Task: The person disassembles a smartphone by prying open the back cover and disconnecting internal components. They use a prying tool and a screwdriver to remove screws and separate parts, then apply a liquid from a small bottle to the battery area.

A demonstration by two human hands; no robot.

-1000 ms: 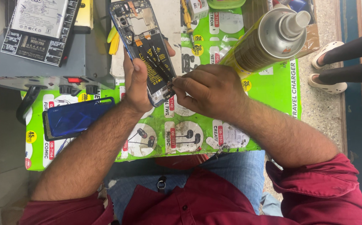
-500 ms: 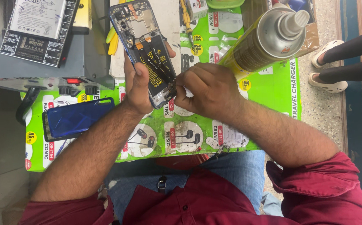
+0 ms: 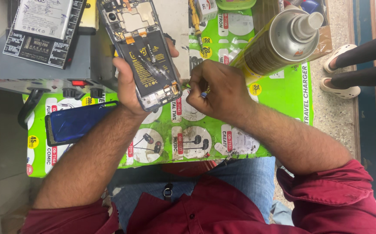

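While the opened smartphone (image 3: 147, 56) tilts above a green printed cardboard sheet (image 3: 283, 95), clutter crowds all sides. A tall metal spray can (image 3: 279, 41) leans in from upper right, close by the right hand (image 3: 216, 91). A blue glossy back cover (image 3: 77, 123) lies flat on the cardboard at left, just beside the left forearm. A grey power-supply box (image 3: 66, 82) with a lit red switch and black knobs sits upper left, with a flat battery pack (image 3: 45, 17) on top. A yellow-handled screwdriver (image 3: 194, 19) lies beyond the phone. Another person's sandalled feet (image 3: 337, 71) stand on the speckled floor at right.

The left hand (image 3: 129, 82) is wrapped around the phone's left edge, thumb over the far side, back cover off, black battery and circuit boards exposed. The right hand is closed in a pinch on a thin tool (image 3: 188, 86) whose tip meets the phone's lower right corner; fingers hide most of it.

Compared with half a second before, the phone stands slightly more upright and the right hand sits lower at the corner.
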